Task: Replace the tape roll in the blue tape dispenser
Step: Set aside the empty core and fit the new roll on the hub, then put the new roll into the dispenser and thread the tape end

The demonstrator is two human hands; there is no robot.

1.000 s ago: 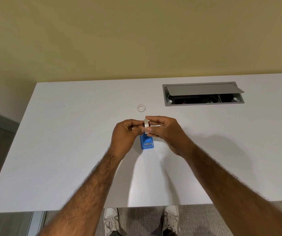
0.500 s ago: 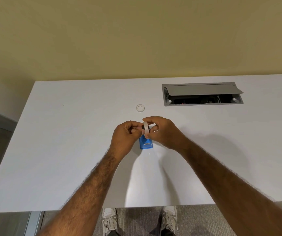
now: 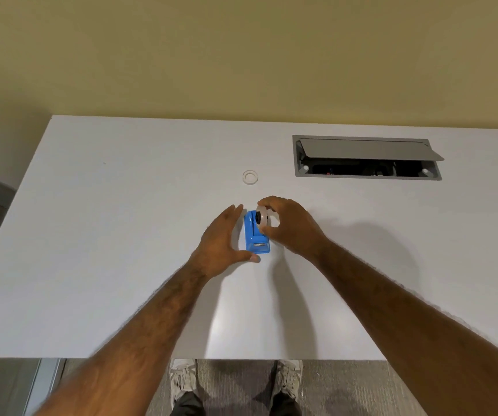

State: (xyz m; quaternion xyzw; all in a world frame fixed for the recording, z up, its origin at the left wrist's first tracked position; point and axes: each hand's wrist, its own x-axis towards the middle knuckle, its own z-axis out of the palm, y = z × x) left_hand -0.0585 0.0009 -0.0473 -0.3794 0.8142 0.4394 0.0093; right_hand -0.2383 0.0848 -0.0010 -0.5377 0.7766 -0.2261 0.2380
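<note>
A blue tape dispenser (image 3: pixel 256 235) stands mid-bench (image 3: pixel 121 265), boxed in by the left hand (image 3: pixel 222 243) just beside its left and the right hand (image 3: pixel 289 226) at its right. Beyond it lies a small ring (image 3: pixel 250 177); farther right, an open cable hatch (image 3: pixel 367 157). Bare surface surrounds it elsewhere.

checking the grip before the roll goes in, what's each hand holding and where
The right hand pinches the tape roll by its outer rim, over the blue dispenser. The left hand is open beside the dispenser, holding nothing.
</note>
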